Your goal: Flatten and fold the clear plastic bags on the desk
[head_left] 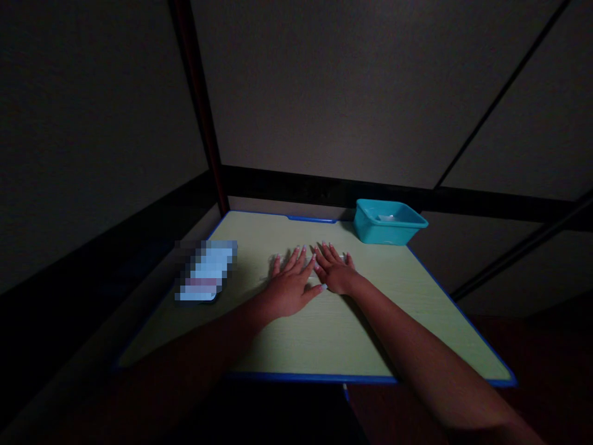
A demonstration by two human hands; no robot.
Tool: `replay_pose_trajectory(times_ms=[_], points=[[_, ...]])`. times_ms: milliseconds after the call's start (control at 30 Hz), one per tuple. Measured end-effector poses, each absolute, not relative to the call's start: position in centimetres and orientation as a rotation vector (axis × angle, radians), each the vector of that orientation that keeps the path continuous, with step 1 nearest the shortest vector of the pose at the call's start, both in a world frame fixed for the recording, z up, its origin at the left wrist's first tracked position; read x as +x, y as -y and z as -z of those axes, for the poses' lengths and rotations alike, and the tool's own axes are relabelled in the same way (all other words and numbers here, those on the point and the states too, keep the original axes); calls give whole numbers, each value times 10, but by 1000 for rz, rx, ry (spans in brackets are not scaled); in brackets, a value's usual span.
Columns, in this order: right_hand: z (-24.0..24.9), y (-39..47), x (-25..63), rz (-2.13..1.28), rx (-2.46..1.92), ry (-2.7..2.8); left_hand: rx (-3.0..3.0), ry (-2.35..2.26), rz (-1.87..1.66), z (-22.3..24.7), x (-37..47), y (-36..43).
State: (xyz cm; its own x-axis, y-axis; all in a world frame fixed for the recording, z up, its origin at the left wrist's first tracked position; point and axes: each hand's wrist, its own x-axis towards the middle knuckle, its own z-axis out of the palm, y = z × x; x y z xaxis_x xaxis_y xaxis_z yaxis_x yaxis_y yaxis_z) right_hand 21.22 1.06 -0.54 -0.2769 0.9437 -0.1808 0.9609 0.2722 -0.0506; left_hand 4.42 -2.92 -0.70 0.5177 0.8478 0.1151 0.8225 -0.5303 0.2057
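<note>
Both hands lie palm down near the middle of the table, fingers spread and pointing away from me. Beneath them is a thin, clear, plastic-like sheet (311, 267), its edges showing between and beside the fingers. My left hand (291, 288) rests on its left part with the thumb stretched to the right. Close beside it, my right hand (336, 273) covers the right part. The fingers of the two hands nearly meet or touch in the middle. Much of the sheet is hidden, so I cannot tell exactly what it is.
The pale table (315, 352) has a blue rim. A turquoise plastic basket (386, 233) stands at the back right corner, with something whitish inside. On the left lies a blurred-out, phone-like device (208, 272) with a bright screen. Walls rise behind and to the left.
</note>
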Motion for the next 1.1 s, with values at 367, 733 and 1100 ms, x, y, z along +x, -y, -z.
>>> replay_pose_trajectory(times_ms=[367, 733, 1100], points=[[5, -11, 209, 262, 1839, -2406, 2601, -1500, -166, 16, 45, 19], [6, -11, 211, 269, 1850, -2426, 2551, -1674, -104, 15, 37, 19], [8, -13, 212, 248, 1843, -2438, 2472, -1848, -30, 16, 19, 11]])
